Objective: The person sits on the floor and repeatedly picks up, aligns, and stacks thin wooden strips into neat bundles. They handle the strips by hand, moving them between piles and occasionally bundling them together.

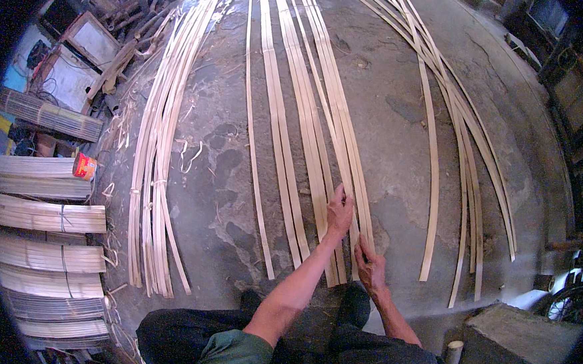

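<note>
Long, flat, pale bamboo strips (300, 76) lie lengthwise on the floor in front of me, several side by side. My left hand (340, 212) is closed, with thumb and fingers pinching a bamboo strip (328, 121) in the group right of centre. Lower and to the right, my right hand (370, 263) has its fingers closed at the near end of the strips; the exact grip is partly hidden. A single narrow strip (252, 136) lies apart to the left of this group.
A tied bundle of strips (160, 184) lies on the left, beside stacked bundles (49, 215) and a red tub (85, 167). Loose, crossing strips (458, 99) spread on the right. A concrete block (512, 339) stands at lower right; wood (131, 22) is heaped far left.
</note>
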`<state>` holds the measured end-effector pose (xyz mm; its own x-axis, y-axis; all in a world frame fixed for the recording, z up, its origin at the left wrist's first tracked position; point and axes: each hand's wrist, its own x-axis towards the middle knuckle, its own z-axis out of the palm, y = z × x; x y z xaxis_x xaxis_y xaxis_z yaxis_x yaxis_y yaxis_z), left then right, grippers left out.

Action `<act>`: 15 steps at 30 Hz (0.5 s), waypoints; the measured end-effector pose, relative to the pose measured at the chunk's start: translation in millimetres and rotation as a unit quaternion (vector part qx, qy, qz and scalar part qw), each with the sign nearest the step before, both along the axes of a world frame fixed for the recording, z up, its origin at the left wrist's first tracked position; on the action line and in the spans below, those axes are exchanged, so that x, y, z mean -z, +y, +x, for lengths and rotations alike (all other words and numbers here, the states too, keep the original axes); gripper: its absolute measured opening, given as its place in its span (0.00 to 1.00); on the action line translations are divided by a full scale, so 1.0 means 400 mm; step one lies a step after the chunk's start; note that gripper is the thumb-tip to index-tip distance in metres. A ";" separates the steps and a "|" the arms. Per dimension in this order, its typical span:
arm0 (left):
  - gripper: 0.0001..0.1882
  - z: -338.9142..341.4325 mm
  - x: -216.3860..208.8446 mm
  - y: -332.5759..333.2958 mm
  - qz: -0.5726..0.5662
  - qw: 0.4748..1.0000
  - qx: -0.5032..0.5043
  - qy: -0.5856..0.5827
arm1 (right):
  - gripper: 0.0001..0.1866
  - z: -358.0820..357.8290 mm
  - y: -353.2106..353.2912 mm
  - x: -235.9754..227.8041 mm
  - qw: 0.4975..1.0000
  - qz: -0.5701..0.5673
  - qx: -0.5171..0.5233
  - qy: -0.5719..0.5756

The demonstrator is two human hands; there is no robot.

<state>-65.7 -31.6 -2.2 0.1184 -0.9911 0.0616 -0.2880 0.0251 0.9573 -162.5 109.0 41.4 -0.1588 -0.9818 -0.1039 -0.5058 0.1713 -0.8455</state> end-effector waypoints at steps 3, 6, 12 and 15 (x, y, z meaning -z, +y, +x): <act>0.20 0.009 -0.055 -0.008 0.074 0.997 0.017 0.023 | 0.19 -0.006 -0.013 0.016 1.000 -0.012 -0.002 -0.012; 0.20 0.024 -0.050 0.002 0.021 0.998 0.008 -0.066 | 0.20 -0.004 -0.008 0.028 0.999 0.017 -0.001 -0.039; 0.25 0.074 0.000 0.047 -0.055 0.958 0.011 -0.280 | 0.21 0.008 0.004 0.019 0.991 0.095 0.031 -0.088; 0.29 0.092 0.032 0.070 -0.079 0.918 0.044 -0.385 | 0.21 0.010 0.000 0.024 0.995 0.080 0.021 -0.051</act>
<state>-29.0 -3.7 -14.8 -0.1008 -0.9661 0.2376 -0.8684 0.2020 0.4528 -158.4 108.9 31.8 -0.1808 -0.9441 -0.2755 -0.4090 0.3269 -0.8520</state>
